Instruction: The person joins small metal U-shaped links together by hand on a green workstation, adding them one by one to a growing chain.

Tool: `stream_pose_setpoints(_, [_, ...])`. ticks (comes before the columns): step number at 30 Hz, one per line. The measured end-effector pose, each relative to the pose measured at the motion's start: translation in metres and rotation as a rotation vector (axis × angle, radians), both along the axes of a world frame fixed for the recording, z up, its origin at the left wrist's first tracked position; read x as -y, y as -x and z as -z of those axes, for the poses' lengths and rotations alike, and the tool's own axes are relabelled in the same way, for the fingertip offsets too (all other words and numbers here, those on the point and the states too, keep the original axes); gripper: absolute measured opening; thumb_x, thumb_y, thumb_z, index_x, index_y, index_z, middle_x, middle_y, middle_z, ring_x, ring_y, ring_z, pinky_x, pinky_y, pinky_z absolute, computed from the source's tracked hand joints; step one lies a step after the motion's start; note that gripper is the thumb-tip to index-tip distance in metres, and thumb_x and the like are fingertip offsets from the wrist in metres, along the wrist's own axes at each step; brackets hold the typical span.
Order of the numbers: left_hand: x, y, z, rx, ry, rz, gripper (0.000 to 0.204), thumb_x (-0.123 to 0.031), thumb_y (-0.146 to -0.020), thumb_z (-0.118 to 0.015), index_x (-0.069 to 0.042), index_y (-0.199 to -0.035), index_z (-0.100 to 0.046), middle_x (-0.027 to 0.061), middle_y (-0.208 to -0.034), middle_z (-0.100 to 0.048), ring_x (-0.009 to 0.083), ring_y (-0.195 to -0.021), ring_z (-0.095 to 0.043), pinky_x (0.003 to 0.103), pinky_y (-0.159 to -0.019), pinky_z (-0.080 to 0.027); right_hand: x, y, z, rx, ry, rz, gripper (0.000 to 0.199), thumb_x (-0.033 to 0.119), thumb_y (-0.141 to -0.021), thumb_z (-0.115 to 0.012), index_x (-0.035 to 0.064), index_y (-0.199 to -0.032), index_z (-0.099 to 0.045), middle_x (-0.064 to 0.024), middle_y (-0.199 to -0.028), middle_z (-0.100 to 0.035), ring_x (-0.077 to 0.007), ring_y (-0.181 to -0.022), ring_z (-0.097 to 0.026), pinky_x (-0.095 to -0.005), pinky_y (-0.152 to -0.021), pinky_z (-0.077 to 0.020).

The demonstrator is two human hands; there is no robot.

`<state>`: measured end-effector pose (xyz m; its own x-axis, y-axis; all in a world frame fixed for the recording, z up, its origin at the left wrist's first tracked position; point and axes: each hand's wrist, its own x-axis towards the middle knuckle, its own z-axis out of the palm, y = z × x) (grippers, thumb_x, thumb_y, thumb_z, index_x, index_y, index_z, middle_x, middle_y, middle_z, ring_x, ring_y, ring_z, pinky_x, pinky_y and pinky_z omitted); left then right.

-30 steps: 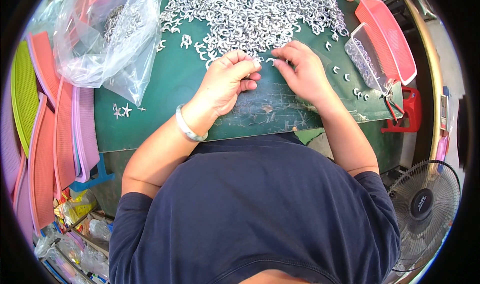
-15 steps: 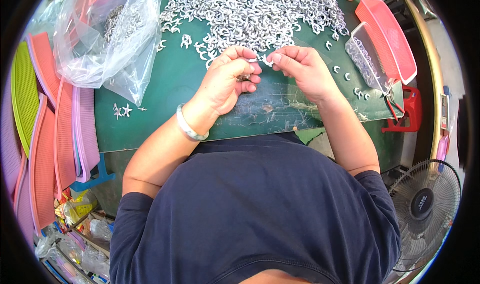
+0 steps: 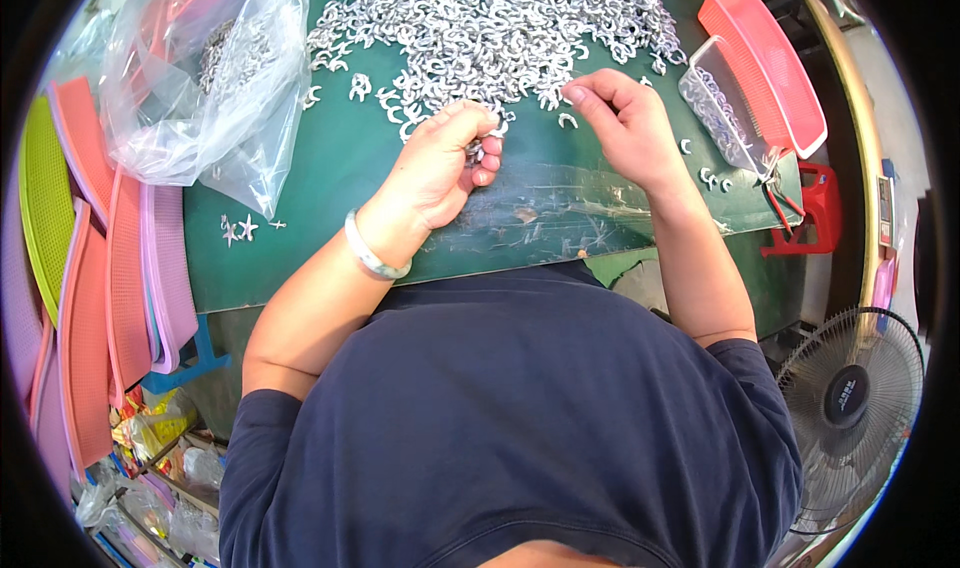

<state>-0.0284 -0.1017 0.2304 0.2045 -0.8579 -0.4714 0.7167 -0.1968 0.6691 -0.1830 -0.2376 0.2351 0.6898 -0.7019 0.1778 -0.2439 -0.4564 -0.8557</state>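
Curling inward, the left hand [image 3: 440,163] cups a few small silver hooks [image 3: 474,151] against its palm, fingers pressed together. The right hand [image 3: 625,118] pinches thumb to forefinger at the near edge of the big hook pile [image 3: 480,23] on the green table [image 3: 330,168]. A clear plastic bag [image 3: 205,78] lies left, a pink tray [image 3: 765,63] right.

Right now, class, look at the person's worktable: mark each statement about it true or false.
1. The left hand is curled around small metal pieces. True.
2. The pile of metal hooks lies on a red mat. False: the mat is green.
3. A clear plastic bag lies left of the pile. True.
4. The right hand holds scissors. False: it pinches at the pile's edge, no tool.
5. A fan stands at the lower right. True.
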Motion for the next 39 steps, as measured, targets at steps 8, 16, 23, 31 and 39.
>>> stream_pose_setpoints(8, [0.001, -0.004, 0.004, -0.061, 0.079, 0.101, 0.014, -0.006, -0.082, -0.048, -0.002, -0.093, -0.055, 0.0051, -0.074, -0.055, 0.0133, -0.061, -0.052, 0.024, -0.052, -0.044, -0.003, 0.014, 0.006, -0.345, 0.499, -0.006, 0.021, 0.024, -0.073, -0.068, 0.0041, -0.078, -0.062, -0.0091, -0.076, -0.056, -0.0274, -0.077, -0.056, -0.0372, -0.068, -0.0463])
stream_pose_setpoints(16, [-0.002, 0.000, 0.002, -0.017, 0.032, 0.114, 0.018, -0.013, -0.089, -0.049, -0.001, -0.099, -0.057, 0.0074, -0.086, -0.058, 0.0142, -0.073, -0.057, 0.024, -0.061, -0.049, -0.005, 0.008, 0.011, -0.287, 0.481, 0.005, 0.015, 0.018, -0.078, -0.064, 0.0027, -0.079, -0.063, -0.0091, -0.076, -0.058, -0.0265, -0.073, -0.058, -0.0343, -0.067, -0.0464])
stream_pose_setpoints(23, [0.004, 0.011, 0.000, 0.043, 0.037, 0.183, 0.015, -0.016, -0.086, -0.059, -0.006, -0.097, -0.059, 0.0025, -0.083, -0.059, 0.0095, -0.072, -0.056, 0.021, -0.061, -0.047, -0.016, 0.005, 0.004, 0.090, -0.254, -0.150, 0.015, 0.012, -0.086, -0.058, -0.0015, -0.089, -0.064, -0.0037, -0.080, -0.062, -0.0097, -0.072, -0.056, -0.0250, -0.067, -0.0444])
stream_pose_setpoints(31, [0.010, 0.012, 0.003, 0.080, 0.045, 0.154, 0.007, -0.013, -0.086, -0.059, -0.007, -0.086, -0.058, 0.0030, -0.080, -0.060, 0.0093, -0.069, -0.056, 0.019, -0.058, -0.045, -0.001, 0.002, 0.008, -0.037, 0.174, -0.031, 0.013, 0.011, -0.084, -0.058, 0.0018, -0.092, -0.065, -0.0085, -0.077, -0.059, -0.0215, -0.073, -0.058, -0.0295, -0.068, -0.0457])
stream_pose_setpoints(39, [0.011, 0.003, 0.004, 0.042, 0.080, 0.143, 0.004, -0.003, -0.080, -0.055, -0.003, -0.084, -0.055, 0.0091, -0.083, -0.062, 0.0140, -0.070, -0.060, 0.023, -0.060, -0.050, 0.008, 0.006, 0.007, -0.273, 0.439, -0.184, 0.017, 0.009, -0.074, -0.063, 0.0087, -0.091, -0.064, -0.0078, -0.091, -0.056, -0.0273, -0.090, -0.055, -0.0361, -0.076, -0.0457])
